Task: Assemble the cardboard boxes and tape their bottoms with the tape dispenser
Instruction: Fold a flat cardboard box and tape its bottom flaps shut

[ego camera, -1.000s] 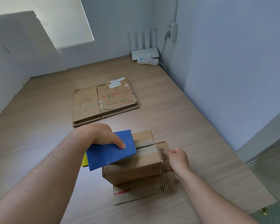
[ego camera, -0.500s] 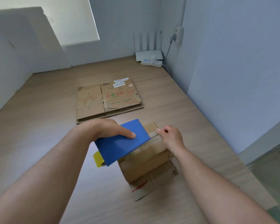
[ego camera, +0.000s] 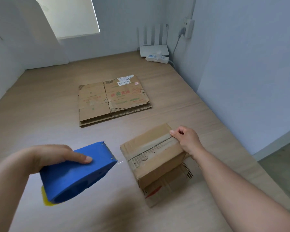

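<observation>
Grips a blue tape dispenser (ego camera: 77, 174) in the left hand (ego camera: 55, 158), thumb stretched flat across its top face, other fingers hidden underneath. Holds it raised above the wood-grain surface (ego camera: 40, 114), tilted, with the toothed cutting edge (ego camera: 108, 147) pointing right toward the box and a yellow part (ego camera: 46, 199) peeking out at the low rear end. Leaves a clear gap between dispenser and box.

Clamps the far end of the assembled cardboard box (ego camera: 159, 171) with the right hand (ego camera: 187, 139): fingers curled, one fingertip pressed on the end of the tape strip (ego camera: 151, 150) where it meets the box's far top edge. Rests the box on the surface at front right, turned at an angle, closed flaps facing up, tape running along the centre seam from near edge to far edge. Shows torn, ragged paper along that seam under the tape. Shows loose flaps (ego camera: 167, 185) splayed out beneath the box on the near side, one marked in red.

Farther back, at centre: a stack of flattened cardboard boxes (ego camera: 112, 101), lying flat, printed in red and green, with white shipping labels (ego camera: 124, 81) on the top sheet. In the far right corner: a white router (ego camera: 153, 50) with upright antennas, a white power strip (ego camera: 157, 59) just in front of it, and a plug in a wall socket (ego camera: 187, 27) above.
</observation>
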Motion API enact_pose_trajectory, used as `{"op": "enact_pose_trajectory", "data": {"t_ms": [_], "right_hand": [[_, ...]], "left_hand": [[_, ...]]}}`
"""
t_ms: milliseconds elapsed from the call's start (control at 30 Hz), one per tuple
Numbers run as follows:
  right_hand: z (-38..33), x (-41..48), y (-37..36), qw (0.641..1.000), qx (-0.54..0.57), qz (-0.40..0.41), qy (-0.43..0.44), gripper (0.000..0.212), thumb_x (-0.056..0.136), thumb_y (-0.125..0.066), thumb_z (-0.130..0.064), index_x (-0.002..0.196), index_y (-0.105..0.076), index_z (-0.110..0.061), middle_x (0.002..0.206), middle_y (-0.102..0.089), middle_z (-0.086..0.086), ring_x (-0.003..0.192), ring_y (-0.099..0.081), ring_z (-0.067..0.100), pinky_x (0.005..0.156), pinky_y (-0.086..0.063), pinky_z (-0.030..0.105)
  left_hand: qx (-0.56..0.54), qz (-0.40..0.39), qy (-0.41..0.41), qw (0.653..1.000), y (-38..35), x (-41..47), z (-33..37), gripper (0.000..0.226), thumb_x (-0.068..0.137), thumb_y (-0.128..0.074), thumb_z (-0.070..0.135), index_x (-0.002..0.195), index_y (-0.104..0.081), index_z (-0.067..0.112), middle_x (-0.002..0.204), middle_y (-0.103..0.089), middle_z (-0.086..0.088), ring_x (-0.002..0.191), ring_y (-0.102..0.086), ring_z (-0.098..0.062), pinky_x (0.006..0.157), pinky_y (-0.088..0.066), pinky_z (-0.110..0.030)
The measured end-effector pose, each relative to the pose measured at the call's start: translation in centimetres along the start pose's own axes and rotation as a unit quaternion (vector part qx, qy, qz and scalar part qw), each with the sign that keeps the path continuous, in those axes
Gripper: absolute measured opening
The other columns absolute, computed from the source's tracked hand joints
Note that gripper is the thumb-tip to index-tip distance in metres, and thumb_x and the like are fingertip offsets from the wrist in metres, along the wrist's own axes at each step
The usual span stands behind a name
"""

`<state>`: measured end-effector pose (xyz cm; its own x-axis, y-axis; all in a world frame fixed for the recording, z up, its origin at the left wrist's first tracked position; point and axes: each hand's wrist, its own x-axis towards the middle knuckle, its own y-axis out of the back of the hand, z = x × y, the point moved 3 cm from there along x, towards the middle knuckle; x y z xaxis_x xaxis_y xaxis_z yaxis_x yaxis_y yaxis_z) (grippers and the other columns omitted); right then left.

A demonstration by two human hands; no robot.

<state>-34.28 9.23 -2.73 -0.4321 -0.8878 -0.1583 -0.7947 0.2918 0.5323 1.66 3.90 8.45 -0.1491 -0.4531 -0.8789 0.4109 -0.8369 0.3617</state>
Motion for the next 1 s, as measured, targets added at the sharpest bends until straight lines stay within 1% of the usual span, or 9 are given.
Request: {"op": "enact_pose_trajectory", "data": {"t_ms": [200, 333, 500, 600, 667, 700, 733, 833, 1000], "right_hand": [[0.1, 0.1, -0.3, 1.0, -0.009, 0.005, 0.0, 0.034, 0.09, -0.062, -0.031, 0.071, -0.056, -0.004, 0.066, -0.05, 0.003, 0.063, -0.043, 0.016, 0.06, -0.031, 0.031], [0.1, 0.1, -0.3, 1.0, -0.01, 0.013, 0.0, 0.032, 0.089, -0.063, -0.03, 0.066, -0.055, -0.009, 0.065, -0.051, 0.001, 0.064, -0.044, 0.016, 0.061, -0.031, 0.031], [-0.2, -0.2, -0.5, 1.0, -0.02, 0.012, 0.003, 0.035, 0.09, -0.062, -0.031, 0.069, -0.056, -0.004, 0.065, -0.051, 0.003, 0.063, -0.043, 0.016, 0.06, -0.03, 0.031], [-0.6, -0.4, -0.5, 0.999, -0.038, 0.018, 0.006, 0.038, 0.09, -0.062, -0.03, 0.059, -0.047, -0.014, 0.059, -0.046, -0.001, 0.059, -0.04, 0.015, 0.057, -0.028, 0.032], [-0.6, -0.5, -0.4, 0.999, -0.05, 0.019, 0.01, 0.04, 0.091, -0.061, -0.03, 0.058, -0.044, -0.016, 0.059, -0.046, -0.002, 0.059, -0.04, 0.015, 0.056, -0.028, 0.031], [-0.7, -0.5, -0.4, 0.998, -0.056, 0.017, 0.011, 0.039, 0.091, -0.06, -0.03, 0.058, -0.044, -0.016, 0.06, -0.047, -0.002, 0.059, -0.041, 0.014, 0.055, -0.029, 0.031], [-0.8, -0.6, -0.3, 0.998, -0.056, 0.02, 0.011, 0.039, 0.092, -0.06, -0.031, 0.059, -0.045, -0.016, 0.06, -0.048, -0.002, 0.059, -0.042, 0.014, 0.054, -0.029, 0.03], [-0.9, -0.6, -0.6, 0.998, -0.062, 0.028, 0.004, 0.038, 0.092, -0.058, -0.032, 0.061, -0.045, -0.014, 0.064, -0.051, 0.002, 0.061, -0.043, 0.016, 0.055, -0.031, 0.029], [-1.0, -1.4, -1.1, 0.996, -0.075, 0.057, 0.002, 0.04, 0.094, -0.056, -0.031, 0.061, -0.042, -0.013, 0.062, -0.046, 0.002, 0.058, -0.04, 0.015, 0.052, -0.029, 0.026]], "left_hand": [[0.027, 0.009, 0.016, 0.999, -1.1, 1.3, -0.7, 0.072, 0.045, -0.077, 0.06, 0.097, -0.073, 0.011, 0.088, -0.076, -0.006, 0.081, -0.073, -0.024, 0.072, -0.056, -0.03], [0.022, 0.016, 0.027, 0.999, -1.1, 1.8, -1.2, 0.065, 0.055, -0.082, 0.059, 0.098, -0.072, 0.012, 0.087, -0.076, -0.005, 0.081, -0.073, -0.024, 0.074, -0.056, -0.031], [0.04, 0.048, 0.047, 0.997, -2.3, 3.0, -0.3, 0.054, 0.068, -0.074, 0.059, 0.097, -0.068, 0.014, 0.091, -0.074, -0.005, 0.083, -0.071, -0.022, 0.08, -0.054, -0.032], [0.123, 0.129, 0.061, 0.982, -3.6, 4.5, 0.9, 0.046, 0.075, -0.07, 0.056, 0.098, -0.063, 0.017, 0.094, -0.065, -0.001, 0.087, -0.064, -0.019, 0.083, -0.049, -0.031], [0.287, 0.208, 0.084, 0.931, -4.6, 4.7, 0.6, 0.033, 0.084, -0.059, 0.046, 0.106, -0.061, 0.021, 0.095, -0.061, 0.004, 0.091, -0.061, -0.017, 0.076, -0.045, -0.028], [0.327, 0.236, 0.096, 0.91, -4.8, 4.9, -0.2, 0.03, 0.087, -0.054, 0.043, 0.108, -0.06, 0.023, 0.094, -0.06, 0.006, 0.09, -0.06, -0.015, 0.073, -0.043, -0.026], [0.329, 0.254, 0.102, 0.904, -4.8, 5.1, -0.9, 0.028, 0.088, -0.051, 0.043, 0.107, -0.058, 0.024, 0.09, -0.058, 0.008, 0.085, -0.059, -0.013, 0.069, -0.041, -0.024], [0.258, 0.283, 0.088, 0.92, -5.5, 5.5, -3.3, 0.021, 0.089, -0.046, 0.041, 0.097, -0.052, 0.021, 0.081, -0.056, 0.006, 0.075, -0.057, -0.013, 0.064, -0.041, -0.025], [0.224, 0.354, 0.056, 0.906, -8.5, 7.5, -5.2, 0.027, 0.094, -0.044, 0.031, 0.111, -0.056, 0.012, 0.086, -0.056, 0.001, 0.078, -0.055, -0.017, 0.064, -0.041, -0.025]]}}
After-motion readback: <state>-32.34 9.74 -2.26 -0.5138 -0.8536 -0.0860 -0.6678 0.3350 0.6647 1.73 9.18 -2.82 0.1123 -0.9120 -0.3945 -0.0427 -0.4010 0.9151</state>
